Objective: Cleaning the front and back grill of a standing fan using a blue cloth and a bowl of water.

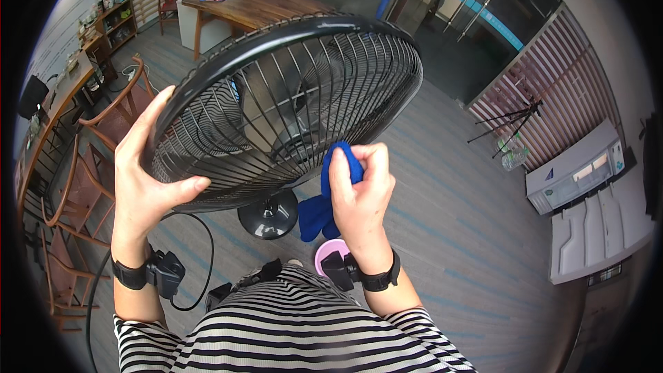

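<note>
Before me stands a black pedestal fan, its wire guard filling the middle of the view. My left hand grips the left rim of the guard, with the thumb on the wires and the fingers around the outside. Bunched in my right hand is a blue cloth, pinched between thumb and fingers at the guard's near lower edge. Part of the cloth hangs down below that hand. The round black fan base rests on the floor. Fan blades show dimly behind the wires.
A pink tub sits on the floor under my right wrist. Wooden chairs line the left, beside a long desk. Ahead are a wooden table and a glass door. A tripod and white cabinet stand right.
</note>
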